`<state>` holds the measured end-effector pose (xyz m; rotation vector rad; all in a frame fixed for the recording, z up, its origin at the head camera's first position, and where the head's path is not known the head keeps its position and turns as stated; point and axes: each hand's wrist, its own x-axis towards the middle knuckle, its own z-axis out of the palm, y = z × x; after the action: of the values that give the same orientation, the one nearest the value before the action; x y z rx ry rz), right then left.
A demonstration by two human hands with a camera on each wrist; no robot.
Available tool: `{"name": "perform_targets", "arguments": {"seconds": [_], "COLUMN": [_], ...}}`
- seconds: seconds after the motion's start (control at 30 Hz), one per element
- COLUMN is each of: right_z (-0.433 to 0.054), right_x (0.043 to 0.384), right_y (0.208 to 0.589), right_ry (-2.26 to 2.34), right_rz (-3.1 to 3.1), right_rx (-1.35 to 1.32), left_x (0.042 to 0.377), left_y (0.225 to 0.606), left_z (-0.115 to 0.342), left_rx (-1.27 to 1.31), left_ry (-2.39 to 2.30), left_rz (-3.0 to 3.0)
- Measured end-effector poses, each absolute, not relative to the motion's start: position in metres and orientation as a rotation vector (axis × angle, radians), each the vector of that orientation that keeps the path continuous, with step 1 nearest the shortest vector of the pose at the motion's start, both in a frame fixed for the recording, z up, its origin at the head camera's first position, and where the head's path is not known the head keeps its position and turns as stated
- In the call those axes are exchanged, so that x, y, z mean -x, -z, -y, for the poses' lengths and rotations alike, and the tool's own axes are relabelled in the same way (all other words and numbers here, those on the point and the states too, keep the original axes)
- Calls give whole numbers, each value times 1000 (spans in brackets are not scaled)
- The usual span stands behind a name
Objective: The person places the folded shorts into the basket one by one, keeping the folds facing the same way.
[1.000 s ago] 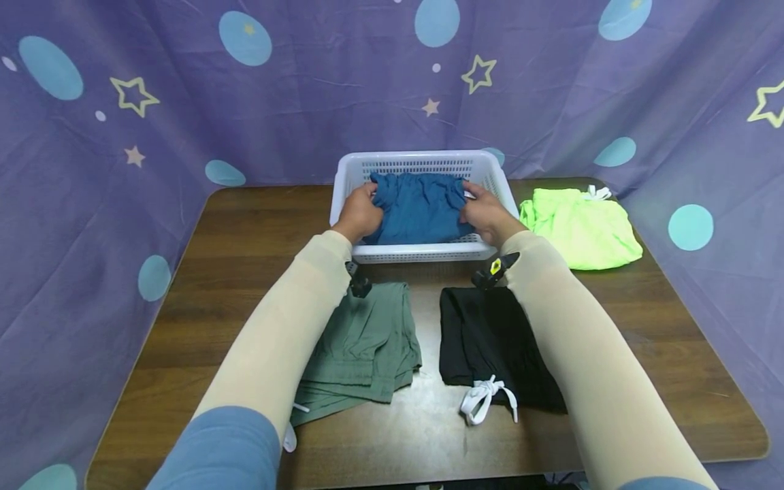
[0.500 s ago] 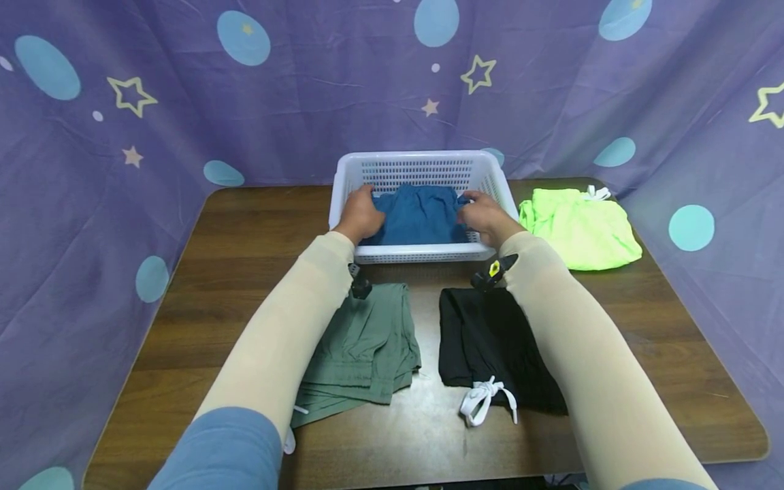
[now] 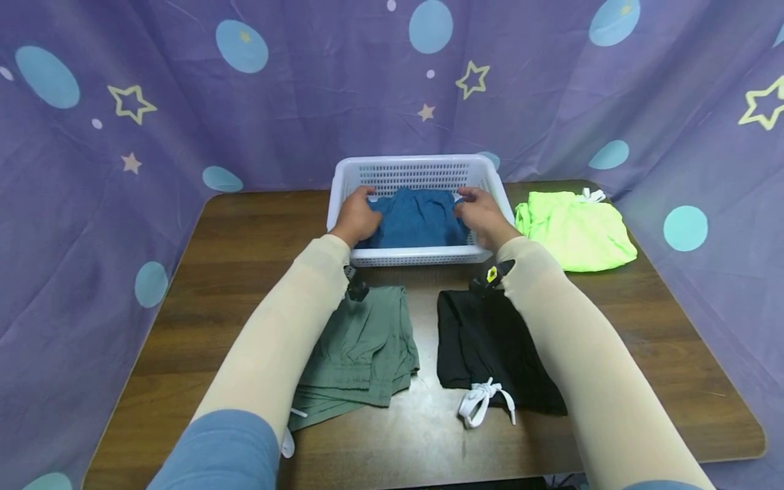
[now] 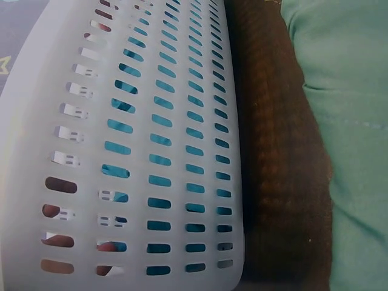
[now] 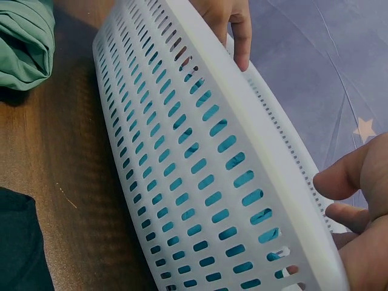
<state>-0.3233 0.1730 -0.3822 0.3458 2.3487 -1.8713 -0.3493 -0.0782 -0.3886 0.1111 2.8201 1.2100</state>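
Observation:
Folded blue shorts [image 3: 419,221] with a gathered waist lie inside the white slotted basket [image 3: 419,256] at the back of the table. At their left side is my left hand [image 3: 356,216], inside the basket, fingers against the cloth. My right hand [image 3: 484,216] is at the right side, its thumb and fingers apart in the right wrist view, just over the basket rim [image 5: 267,163]. The left hand [image 5: 225,17] shows there too, one finger pointing down into the basket. In the left wrist view the basket wall [image 4: 136,182] hides most of the blue cloth.
Folded green shorts [image 3: 367,354] lie front left of the basket, partly under my left forearm. Black shorts [image 3: 484,340] with a white drawstring lie front right. Neon yellow shorts [image 3: 576,231] sit right of the basket. A purple curtain [image 3: 294,122] hangs behind the table [image 3: 233,286].
The blue shorts' raised waist has been lowered into the basket, between one second and half a second ago. Since then the fingers have loosened slightly at its sides.

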Motion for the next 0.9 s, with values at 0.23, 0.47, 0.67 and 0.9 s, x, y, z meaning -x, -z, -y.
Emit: {"name": "perform_targets", "arguments": {"seconds": [0.23,0.47,0.67,0.9], "right_z": [-169,-163,-157,-161], "right_x": [321,321,317,312], "right_y": [382,384,381,367], "right_ry": [1914,1942,1996,2331], "right_rz": [-2352,-2357,-2360,-2204], "right_rx": [-287,-246,-213,-177], "left_x": [347,348,345,339], "left_y": [387,387,385,367], "left_z": [82,88,92,74], "left_rx": [-96,-70,-95,-258], "left_ry": [-1213,-1196,-1231,-1186], "left_rz": [-2823,-2824,-2820,-2859]}}
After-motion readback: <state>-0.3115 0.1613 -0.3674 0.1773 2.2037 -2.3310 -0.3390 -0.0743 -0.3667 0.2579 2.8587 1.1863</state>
